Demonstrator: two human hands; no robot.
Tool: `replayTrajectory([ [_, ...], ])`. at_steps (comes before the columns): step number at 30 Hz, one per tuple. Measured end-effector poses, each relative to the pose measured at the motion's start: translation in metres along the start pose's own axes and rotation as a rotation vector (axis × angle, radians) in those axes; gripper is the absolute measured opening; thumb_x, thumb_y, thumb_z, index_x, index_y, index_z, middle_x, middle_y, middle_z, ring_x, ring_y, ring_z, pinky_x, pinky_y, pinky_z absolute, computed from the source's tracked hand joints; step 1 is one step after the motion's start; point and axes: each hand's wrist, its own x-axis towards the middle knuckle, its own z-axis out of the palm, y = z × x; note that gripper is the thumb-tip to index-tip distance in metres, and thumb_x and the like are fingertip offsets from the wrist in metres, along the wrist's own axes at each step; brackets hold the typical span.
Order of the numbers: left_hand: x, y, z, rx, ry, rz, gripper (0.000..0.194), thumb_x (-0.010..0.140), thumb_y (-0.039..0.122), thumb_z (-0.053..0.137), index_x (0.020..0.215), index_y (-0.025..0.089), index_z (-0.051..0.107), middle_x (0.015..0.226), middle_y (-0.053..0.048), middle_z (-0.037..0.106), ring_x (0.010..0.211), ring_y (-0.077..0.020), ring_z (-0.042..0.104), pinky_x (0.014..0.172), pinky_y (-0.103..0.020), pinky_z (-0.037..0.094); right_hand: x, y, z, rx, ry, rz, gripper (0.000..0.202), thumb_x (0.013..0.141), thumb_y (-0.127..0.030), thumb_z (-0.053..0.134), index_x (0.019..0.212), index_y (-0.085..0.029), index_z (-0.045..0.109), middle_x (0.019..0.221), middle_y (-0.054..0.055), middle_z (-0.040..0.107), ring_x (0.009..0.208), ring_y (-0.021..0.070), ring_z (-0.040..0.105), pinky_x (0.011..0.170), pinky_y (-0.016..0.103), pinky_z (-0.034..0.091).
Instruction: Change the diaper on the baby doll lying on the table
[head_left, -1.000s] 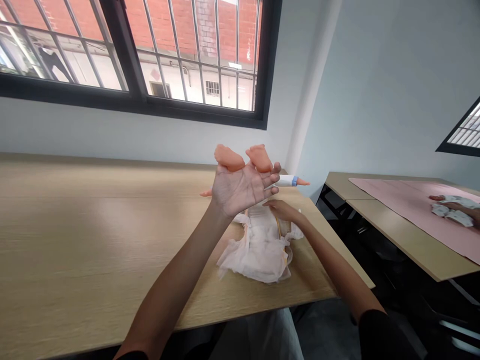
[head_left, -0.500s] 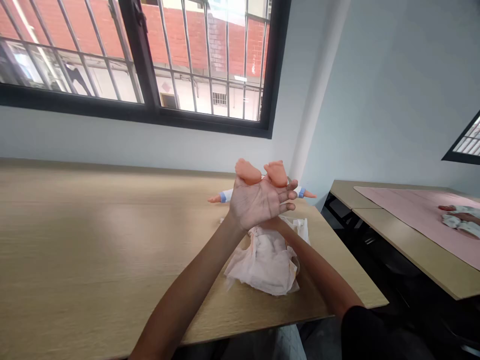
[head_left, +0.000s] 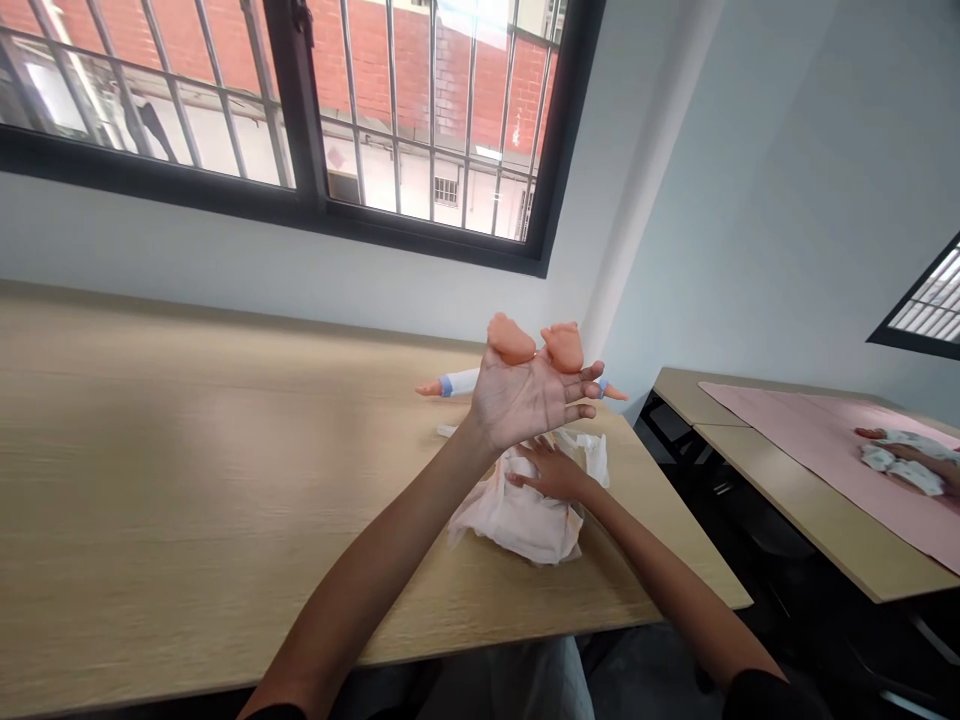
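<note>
A baby doll (head_left: 512,341) lies on the table with its legs raised and its soles facing me. My left hand (head_left: 521,395) holds it by the ankles, palm toward me, some fingers stretched to the right. The doll's arms in white sleeves with blue cuffs stick out on both sides, while its head and body are hidden behind my hand. Below it a white diaper (head_left: 517,520) is spread, crumpled, near the table's front edge. My right hand (head_left: 551,468) lies on the diaper with its fingers apart, beneath the raised legs.
The wooden table (head_left: 225,480) ends at a right edge, with a gap beyond it. Past the gap stands another table with a pink mat (head_left: 810,440), where a clothed doll (head_left: 907,460) lies. A barred window (head_left: 427,130) is in the wall behind.
My right hand has come back toward me from behind my left hand and now shows on the diaper. My left hand still holds up the doll's legs. The view has shifted slightly.
</note>
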Motion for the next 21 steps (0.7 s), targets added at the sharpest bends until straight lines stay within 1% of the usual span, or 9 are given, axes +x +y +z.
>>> replayTrajectory([
  [2, 0.0, 0.0, 0.002, 0.001, 0.002, 0.001, 0.022, 0.079, 0.035, 0.043, 0.089, 0.017, 0.052, 0.092, -0.013, 0.061, 0.075, -0.0254, 0.061, 0.07, -0.04, 0.047, 0.007, 0.004, -0.002, 0.041, 0.048, -0.035, 0.069, 0.088, -0.064, 0.043, 0.145, -0.025, 0.035, 0.156, 0.009, 0.026, 0.142, 0.0322, 0.023, 0.113, 0.049, 0.019],
  [4, 0.0, 0.001, 0.004, 0.013, 0.003, 0.001, 0.019, 0.078, 0.033, 0.043, 0.086, 0.018, 0.051, 0.088, -0.012, 0.061, 0.073, -0.0249, 0.06, 0.068, -0.039, 0.047, 0.009, 0.009, -0.006, 0.117, 0.112, -0.089, 0.062, 0.087, -0.06, 0.05, 0.138, -0.025, 0.045, 0.148, 0.009, 0.041, 0.136, 0.0301, 0.036, 0.111, 0.046, 0.025],
  [6, 0.0, 0.001, 0.007, 0.018, 0.001, 0.002, 0.016, 0.078, 0.032, 0.044, 0.083, 0.019, 0.05, 0.086, -0.011, 0.06, 0.07, -0.0243, 0.06, 0.067, -0.039, 0.047, 0.002, 0.013, -0.009, 0.226, 0.174, -0.142, 0.052, 0.085, -0.056, 0.056, 0.124, -0.022, 0.058, 0.132, 0.009, 0.057, 0.122, 0.0267, 0.05, 0.105, 0.041, 0.034],
  [8, 0.0, 0.001, 0.008, 0.004, 0.004, 0.003, 0.015, 0.078, 0.032, 0.044, 0.083, 0.019, 0.05, 0.084, -0.01, 0.06, 0.069, -0.0238, 0.06, 0.066, -0.038, 0.047, -0.013, 0.016, -0.012, 0.344, 0.173, -0.172, 0.041, 0.086, -0.054, 0.056, 0.106, -0.02, 0.067, 0.11, 0.007, 0.068, 0.103, 0.0227, 0.06, 0.094, 0.035, 0.043],
  [10, 0.0, 0.001, 0.007, -0.014, 0.01, 0.002, 0.016, 0.077, 0.032, 0.045, 0.084, 0.02, 0.051, 0.084, -0.01, 0.061, 0.071, -0.0243, 0.06, 0.066, -0.038, 0.047, -0.033, 0.018, -0.014, 0.439, 0.11, -0.167, 0.042, 0.091, -0.054, 0.047, 0.095, -0.019, 0.07, 0.092, 0.004, 0.07, 0.085, 0.0188, 0.062, 0.08, 0.031, 0.047],
  [13, -0.001, 0.001, 0.005, -0.015, 0.007, -0.005, 0.018, 0.076, 0.035, 0.048, 0.085, 0.02, 0.051, 0.088, -0.01, 0.062, 0.074, -0.0247, 0.061, 0.068, -0.038, 0.048, -0.067, 0.024, -0.016, 0.525, 0.051, -0.089, 0.055, 0.095, -0.056, 0.035, 0.084, -0.017, 0.073, 0.069, 0.002, 0.065, 0.06, 0.0137, 0.054, 0.061, 0.026, 0.043],
  [16, 0.0, 0.001, 0.004, 0.005, 0.001, -0.012, 0.018, 0.075, 0.036, 0.05, 0.084, 0.019, 0.051, 0.089, -0.01, 0.063, 0.074, -0.0238, 0.061, 0.069, -0.037, 0.049, -0.096, 0.034, -0.02, 0.535, 0.033, -0.027, 0.069, 0.096, -0.056, 0.028, 0.06, -0.015, 0.07, 0.047, 0.001, 0.053, 0.046, 0.0113, 0.045, 0.055, 0.026, 0.038],
  [19, 0.001, 0.0, 0.005, 0.022, 0.009, -0.015, 0.017, 0.075, 0.035, 0.05, 0.082, 0.019, 0.05, 0.087, -0.01, 0.063, 0.073, -0.0231, 0.061, 0.068, -0.036, 0.049, -0.114, 0.042, -0.025, 0.531, 0.056, -0.039, 0.067, 0.096, -0.054, 0.034, 0.051, -0.016, 0.066, 0.051, 0.003, 0.057, 0.052, 0.0126, 0.052, 0.06, 0.027, 0.041],
  [21, 0.001, -0.001, 0.005, 0.027, 0.014, -0.025, 0.016, 0.075, 0.034, 0.05, 0.082, 0.019, 0.049, 0.086, -0.01, 0.063, 0.072, -0.023, 0.061, 0.067, -0.036, 0.049, -0.116, 0.044, -0.027, 0.515, 0.157, -0.026, 0.062, 0.094, -0.053, 0.042, 0.047, -0.017, 0.061, 0.06, 0.004, 0.061, 0.06, 0.0144, 0.056, 0.065, 0.027, 0.043],
])
